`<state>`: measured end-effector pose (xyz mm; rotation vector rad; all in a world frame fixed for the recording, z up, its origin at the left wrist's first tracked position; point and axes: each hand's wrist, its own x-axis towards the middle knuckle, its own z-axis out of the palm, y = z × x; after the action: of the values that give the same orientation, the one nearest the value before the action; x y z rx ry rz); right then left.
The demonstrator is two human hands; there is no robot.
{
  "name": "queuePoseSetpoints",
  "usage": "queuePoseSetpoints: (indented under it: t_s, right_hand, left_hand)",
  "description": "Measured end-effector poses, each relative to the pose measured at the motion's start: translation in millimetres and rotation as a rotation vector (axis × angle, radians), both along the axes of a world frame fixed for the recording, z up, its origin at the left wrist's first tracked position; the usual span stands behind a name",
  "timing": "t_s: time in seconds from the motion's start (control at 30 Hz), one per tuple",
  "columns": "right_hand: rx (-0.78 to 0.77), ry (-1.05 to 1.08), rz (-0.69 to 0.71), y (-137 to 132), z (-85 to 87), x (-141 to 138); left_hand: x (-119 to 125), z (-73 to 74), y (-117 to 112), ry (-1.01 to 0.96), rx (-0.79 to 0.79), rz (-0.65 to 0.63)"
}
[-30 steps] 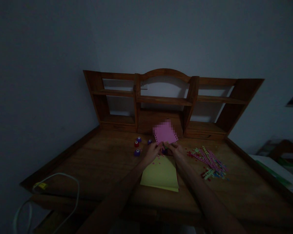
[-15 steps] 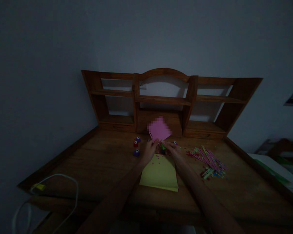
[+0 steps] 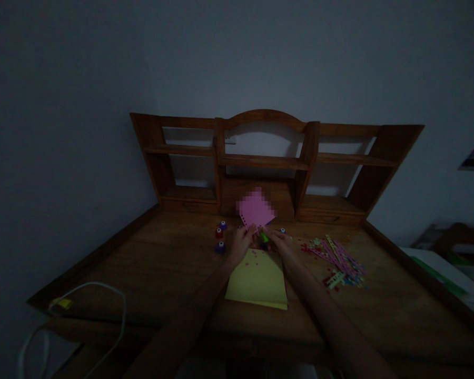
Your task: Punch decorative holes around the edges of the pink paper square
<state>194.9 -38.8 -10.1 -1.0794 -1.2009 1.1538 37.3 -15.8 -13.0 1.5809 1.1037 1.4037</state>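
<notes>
My left hand (image 3: 243, 243) is closed on a pink sheet of paper (image 3: 256, 210), pinching it near its lower corner. A row of punched holes runs along the sheet's lower left edge. In my right hand (image 3: 279, 241) is a small green craft punch (image 3: 264, 237), held at the paper's lower edge with the fingers closed round it. Below both hands lies a stack of yellow paper (image 3: 256, 281) with several small pink cut-outs on its upper part. The dim light hides the exact grip of the fingertips.
Left of my hands stand a red punch (image 3: 219, 233) and purple punches (image 3: 220, 247). Punched paper strips (image 3: 339, 258) and coloured bits are heaped on the right. A wooden shelf unit (image 3: 264, 162) backs the desk. A white cable (image 3: 123, 310) hangs over the front left edge.
The view has shifted very slightly. My hands, the pink paper and the green punch stay in nearly the same place, with the paper a touch lower left in the picture.
</notes>
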Motion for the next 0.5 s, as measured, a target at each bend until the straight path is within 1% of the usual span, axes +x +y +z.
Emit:
queuePoseSetpoints:
  t_s: [0.17,0.3,0.5]
  right_hand:
    - [-0.017,-0.014,0.002,-1.6,0.8,1.1]
    - [-0.013,0.008,0.01,-3.6,2.8,0.3]
    - [-0.007,0.03,0.014,-4.6,5.3,-0.3]
  left_hand:
    - [-1.6,-2.0,2.2,-0.014,0.007,0.012]
    - [-2.0,-1.4,1.8,0.01,0.039,0.026]
    - [-0.9,-2.0,1.4,0.006,0.038,0.026]
